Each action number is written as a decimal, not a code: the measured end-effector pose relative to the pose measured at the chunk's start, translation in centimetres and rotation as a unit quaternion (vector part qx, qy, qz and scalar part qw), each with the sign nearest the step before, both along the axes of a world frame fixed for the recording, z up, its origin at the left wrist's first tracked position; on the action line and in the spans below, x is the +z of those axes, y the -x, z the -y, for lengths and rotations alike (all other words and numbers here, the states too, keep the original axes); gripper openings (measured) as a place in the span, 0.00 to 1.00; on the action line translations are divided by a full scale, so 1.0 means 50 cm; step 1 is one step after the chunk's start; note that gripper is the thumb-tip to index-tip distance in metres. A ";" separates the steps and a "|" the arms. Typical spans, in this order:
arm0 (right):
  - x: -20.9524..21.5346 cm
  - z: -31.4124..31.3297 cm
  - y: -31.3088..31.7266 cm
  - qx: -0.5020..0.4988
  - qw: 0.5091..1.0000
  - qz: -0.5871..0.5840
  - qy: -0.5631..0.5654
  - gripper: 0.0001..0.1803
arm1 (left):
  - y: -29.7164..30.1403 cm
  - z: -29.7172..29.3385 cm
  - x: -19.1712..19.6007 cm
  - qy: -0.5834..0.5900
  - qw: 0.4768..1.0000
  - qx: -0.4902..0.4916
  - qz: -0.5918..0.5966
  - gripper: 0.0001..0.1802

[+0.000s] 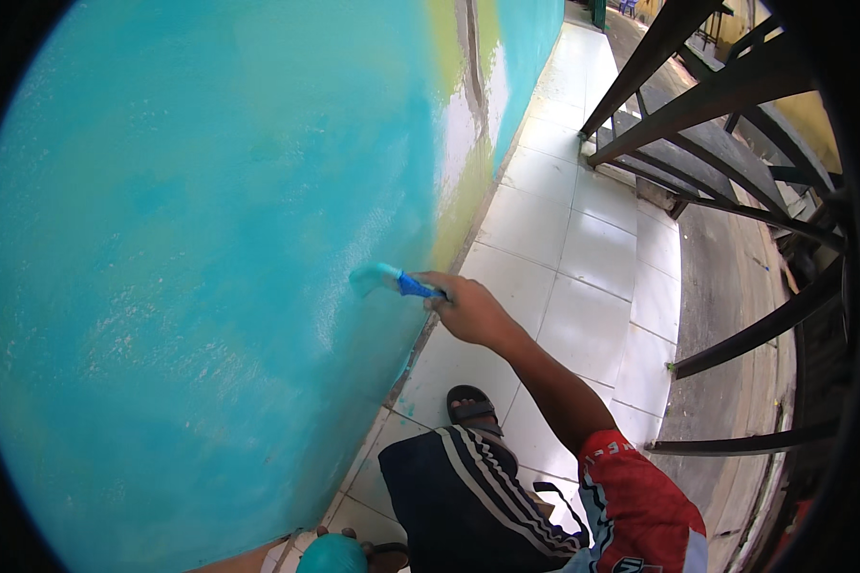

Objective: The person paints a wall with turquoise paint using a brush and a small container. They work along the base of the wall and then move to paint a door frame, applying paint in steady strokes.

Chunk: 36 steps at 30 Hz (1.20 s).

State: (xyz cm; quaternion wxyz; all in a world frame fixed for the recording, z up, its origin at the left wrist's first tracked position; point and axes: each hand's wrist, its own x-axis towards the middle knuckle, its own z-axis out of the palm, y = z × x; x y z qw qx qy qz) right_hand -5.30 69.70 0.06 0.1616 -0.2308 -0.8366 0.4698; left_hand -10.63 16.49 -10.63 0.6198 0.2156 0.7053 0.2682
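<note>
My right hand (463, 307) is closed around the blue handle of a paintbrush (416, 285). The brush's turquoise-coated bristles press against the turquoise wall (210, 239), where wet paint shines around them. A rounded turquoise thing (333, 556), perhaps a paint container, is cut off by the lower edge of the view; what holds or supports it is hidden. I cannot make out my left hand. Further along the wall, a patch (463, 134) shows white and yellow-green, with a grey crack-like strip running down it.
White floor tiles (516, 229) run along the foot of the wall. My sandalled foot (471, 406) stands on them, and another sandal (389, 552) shows at the bottom. To the right rise dark metal railings (736, 91), with grey pavement (707, 286) beyond the tiles.
</note>
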 end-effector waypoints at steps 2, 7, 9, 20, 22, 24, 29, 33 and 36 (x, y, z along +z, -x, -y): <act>0.026 -0.061 0.020 -0.169 0.984 -0.056 -0.020 0.24 | -0.010 0.007 0.004 -0.026 0.999 0.025 0.004 0.31; 0.065 -0.034 0.066 -0.161 0.983 0.024 -0.083 0.27 | -0.041 0.002 0.013 -0.120 0.984 0.127 0.044 0.31; 0.049 0.078 0.046 -0.058 0.995 0.026 -0.083 0.26 | -0.059 -0.006 0.022 -0.181 0.959 0.200 0.087 0.31; 0.039 -0.127 0.047 -0.111 0.991 -0.061 -0.040 0.23 | -0.181 -0.078 0.076 -0.546 0.573 0.458 0.405 0.32; 0.033 -0.190 0.068 -0.204 0.975 -0.059 -0.072 0.23 | -0.191 -0.080 0.079 -0.561 0.542 0.465 0.419 0.32; 0.028 -0.180 0.067 -0.251 0.962 -0.028 -0.099 0.23 | -0.197 -0.079 0.081 -0.570 0.521 0.470 0.428 0.32; -0.008 0.101 0.018 0.035 0.999 0.026 -0.018 0.27 | -0.202 -0.074 0.090 -0.574 0.494 0.485 0.437 0.32; -0.032 0.163 -0.021 0.189 0.982 -0.012 0.028 0.27 | -0.206 -0.059 0.103 -0.572 0.488 0.499 0.431 0.33; -0.056 0.032 0.011 0.112 0.989 -0.088 0.032 0.25 | -0.201 -0.049 0.107 -0.573 0.484 0.504 0.429 0.33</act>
